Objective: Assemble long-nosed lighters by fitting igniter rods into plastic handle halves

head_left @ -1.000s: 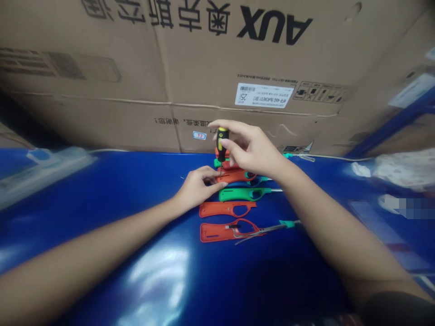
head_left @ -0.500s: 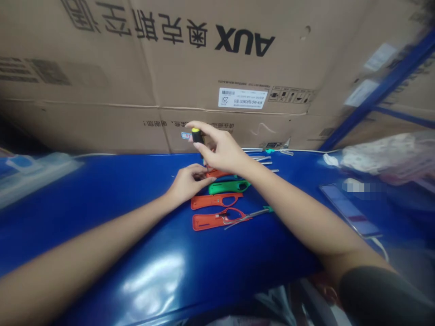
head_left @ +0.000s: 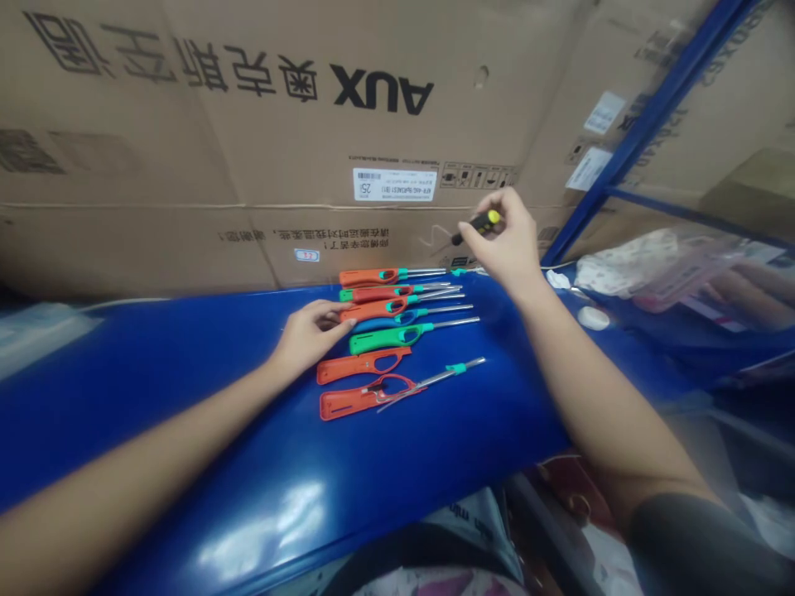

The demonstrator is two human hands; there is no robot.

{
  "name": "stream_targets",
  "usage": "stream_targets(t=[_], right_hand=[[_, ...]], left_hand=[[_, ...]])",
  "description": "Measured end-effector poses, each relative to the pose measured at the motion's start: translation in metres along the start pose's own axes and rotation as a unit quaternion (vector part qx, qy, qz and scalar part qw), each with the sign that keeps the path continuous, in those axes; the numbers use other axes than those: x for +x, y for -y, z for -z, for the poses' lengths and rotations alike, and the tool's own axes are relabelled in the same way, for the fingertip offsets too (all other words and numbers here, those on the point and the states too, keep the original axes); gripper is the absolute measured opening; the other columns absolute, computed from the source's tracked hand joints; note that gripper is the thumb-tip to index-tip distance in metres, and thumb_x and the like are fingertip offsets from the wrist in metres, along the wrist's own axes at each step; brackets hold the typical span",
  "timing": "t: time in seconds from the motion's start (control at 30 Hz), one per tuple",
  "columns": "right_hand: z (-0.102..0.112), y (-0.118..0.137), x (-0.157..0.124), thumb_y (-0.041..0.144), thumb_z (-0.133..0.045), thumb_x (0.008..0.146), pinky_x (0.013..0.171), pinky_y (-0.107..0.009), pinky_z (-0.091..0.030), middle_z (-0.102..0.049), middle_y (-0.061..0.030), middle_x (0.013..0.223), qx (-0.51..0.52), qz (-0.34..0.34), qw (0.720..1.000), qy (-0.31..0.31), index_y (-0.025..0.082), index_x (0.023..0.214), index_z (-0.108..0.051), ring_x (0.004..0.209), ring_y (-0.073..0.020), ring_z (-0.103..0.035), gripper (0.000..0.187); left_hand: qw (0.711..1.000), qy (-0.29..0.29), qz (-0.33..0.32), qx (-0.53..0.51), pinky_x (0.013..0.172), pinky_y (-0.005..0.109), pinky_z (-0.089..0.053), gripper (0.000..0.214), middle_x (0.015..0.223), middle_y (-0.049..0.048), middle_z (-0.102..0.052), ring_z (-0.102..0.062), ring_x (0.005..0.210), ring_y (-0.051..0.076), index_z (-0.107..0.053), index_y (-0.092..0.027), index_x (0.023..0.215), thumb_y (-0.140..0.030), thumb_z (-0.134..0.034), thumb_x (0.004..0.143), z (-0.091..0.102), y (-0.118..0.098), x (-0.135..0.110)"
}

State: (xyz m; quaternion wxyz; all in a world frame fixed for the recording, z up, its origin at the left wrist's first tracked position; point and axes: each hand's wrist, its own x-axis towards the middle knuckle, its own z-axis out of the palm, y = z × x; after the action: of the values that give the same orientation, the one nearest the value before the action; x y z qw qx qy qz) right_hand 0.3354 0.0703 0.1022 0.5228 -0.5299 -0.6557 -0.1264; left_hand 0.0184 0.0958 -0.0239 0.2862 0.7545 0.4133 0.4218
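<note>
My right hand (head_left: pixel 513 244) is raised over the back of the table, its fingers closed round a small screwdriver (head_left: pixel 477 226) with a black and yellow handle; the thin shaft points left and down. My left hand (head_left: pixel 314 333) pinches the butt end of an orange gas lighter (head_left: pixel 376 308) with a long metal nozzle. Other long lighters lie in a row around it: an orange one (head_left: pixel 366 277) at the back and a green one (head_left: pixel 380 339) in front. Nearer me are a loose orange casing half (head_left: pixel 360 366) and an opened orange lighter (head_left: pixel 348 404) showing its inner parts.
The blue table (head_left: pixel 248 463) has a large cardboard box (head_left: pixel 248 157) standing along its back. A blue metal post (head_left: pixel 646 124) slants up at the right. A white round object (head_left: pixel 593 318) and plastic-wrapped items (head_left: pixel 633 269) lie right; clear plastic (head_left: pixel 55 331) lies left.
My right hand has moved right, away from the lighters, carrying the screwdriver, which has gone from upright to tilted. My left hand stays at the orange lighter. The camera view has shifted right.
</note>
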Motion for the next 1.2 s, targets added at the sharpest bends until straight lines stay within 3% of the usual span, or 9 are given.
stream_targets(t=[0.03,0.1,0.23,0.3,0.43,0.57,0.93,1.1,1.2], right_hand=[[0.01,-0.008,-0.004,0.026,-0.068,0.076,0.077,-0.037,-0.051,-0.061,-0.0032,0.085,-0.047,-0.038,0.998,0.005,0.022,0.089,-0.053,0.076,-0.0192,-0.057,0.02],[0.024,-0.023,-0.013,0.02,-0.065,0.076,0.086,-0.036,-0.05,-0.064,-0.0051,0.094,-0.141,-0.138,0.978,0.073,0.021,0.085,-0.053,0.088,-0.0203,-0.061,0.015],[0.032,-0.053,-0.035,0.013,-0.063,0.079,0.078,-0.033,-0.052,-0.067,-0.0068,0.09,-0.177,-0.231,0.941,0.175,0.017,0.082,-0.058,0.083,-0.0202,-0.065,0.007],[0.034,-0.068,-0.043,0.015,-0.066,0.084,0.078,-0.032,-0.054,-0.068,-0.0067,0.092,-0.185,-0.273,0.912,0.245,0.014,0.09,-0.064,0.081,-0.0181,-0.066,0.007],[0.042,-0.092,-0.05,0.035,-0.062,0.097,0.085,-0.04,-0.058,-0.065,-0.0088,0.119,-0.203,-0.347,0.833,0.381,0.016,0.123,-0.061,0.099,-0.02,-0.066,0.032],[0.048,-0.105,-0.051,0.036,-0.061,0.098,0.091,-0.044,-0.057,-0.062,-0.0102,0.128,-0.24,-0.359,0.795,0.427,0.017,0.128,-0.059,0.108,-0.0226,-0.064,0.036],[0.037,-0.121,-0.059,0.036,-0.061,0.098,0.091,-0.043,-0.056,-0.062,-0.01,0.128,-0.315,-0.298,0.8,0.415,0.018,0.127,-0.06,0.108,-0.0224,-0.064,0.035],[0.017,-0.115,-0.059,0.036,-0.061,0.098,0.093,-0.045,-0.055,-0.06,-0.0105,0.131,-0.347,-0.216,0.852,0.327,0.018,0.128,-0.06,0.111,-0.0232,-0.063,0.035],[-0.004,-0.109,-0.051,0.034,-0.06,0.098,0.098,-0.048,-0.053,-0.058,-0.0106,0.135,-0.325,-0.137,0.882,0.313,0.019,0.13,-0.059,0.117,-0.0249,-0.06,0.036]], left_hand=[[1.0,-0.001,-0.003,0.003,0.078,0.032,-0.059,0.047,0.099,0.0076,-0.073,-0.069,0.081,0.018,-0.076,-0.017,0.108,-0.055,-0.074,0.079,0.0,0.0,0.0],[1.0,0.0,-0.01,0.01,0.078,0.032,-0.059,0.046,0.099,0.0075,-0.072,-0.068,0.081,0.018,-0.076,-0.018,0.108,-0.055,-0.073,0.08,0.0,-0.001,0.001],[0.999,-0.003,-0.031,0.032,0.073,0.031,-0.057,0.042,0.103,0.0074,-0.07,-0.065,0.079,0.017,-0.076,-0.018,0.106,-0.053,-0.07,0.082,0.002,-0.002,0.001],[0.998,-0.008,-0.04,0.043,0.07,0.03,-0.055,0.041,0.103,0.0071,-0.069,-0.063,0.076,0.016,-0.076,-0.018,0.105,-0.051,-0.07,0.083,0.003,-0.003,0.001],[0.997,-0.015,-0.049,0.052,0.064,0.028,-0.053,0.038,0.101,0.006,-0.067,-0.059,0.072,0.014,-0.075,-0.019,0.108,-0.048,-0.069,0.083,0.004,-0.004,0.001],[0.997,-0.014,-0.055,0.052,0.063,0.027,-0.052,0.037,0.101,0.0055,-0.066,-0.058,0.073,0.014,-0.075,-0.019,0.109,-0.046,-0.069,0.084,0.004,-0.006,0.001],[0.996,-0.001,-0.077,0.052,0.067,0.028,-0.052,0.034,0.107,0.0054,-0.066,-0.058,0.076,0.014,-0.073,-0.02,0.113,-0.039,-0.068,0.086,0.006,-0.001,-0.001],[0.995,-0.001,-0.083,0.049,0.067,0.029,-0.052,0.032,0.108,0.0056,-0.066,-0.059,0.077,0.015,-0.073,-0.021,0.114,-0.037,-0.068,0.086,0.005,-0.001,-0.001],[0.995,-0.007,-0.087,0.045,0.067,0.029,-0.053,0.032,0.108,0.0062,-0.066,-0.059,0.078,0.015,-0.073,-0.02,0.113,-0.036,-0.068,0.086,0.005,-0.003,-0.002]])
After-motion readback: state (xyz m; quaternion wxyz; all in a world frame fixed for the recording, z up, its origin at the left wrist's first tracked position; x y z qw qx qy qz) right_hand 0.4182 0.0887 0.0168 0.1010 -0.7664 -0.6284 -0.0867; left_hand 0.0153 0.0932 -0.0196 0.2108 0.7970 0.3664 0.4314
